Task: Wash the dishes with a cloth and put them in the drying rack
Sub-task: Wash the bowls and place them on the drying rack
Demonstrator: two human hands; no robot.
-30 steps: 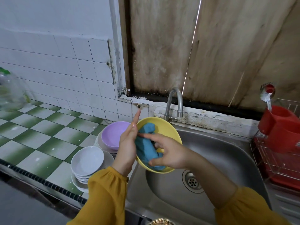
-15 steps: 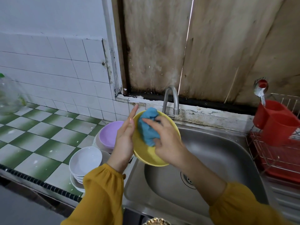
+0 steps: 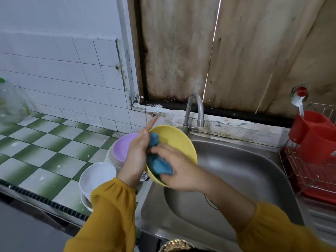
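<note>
Left grip (image 3: pixel 135 157) on bowl (image 3: pixel 179 142), mouth rightward

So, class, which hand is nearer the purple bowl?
Left. The left hand holds the yellow bowl beside the purple bowl; the right hand grips the blue cloth, farther off.

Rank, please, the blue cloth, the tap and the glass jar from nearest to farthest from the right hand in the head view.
1. Blue cloth: held by the right hand against the yellow bowl.
2. Tap: behind, at the sink's back edge.
3. Glass jar: far left on the counter.
</note>
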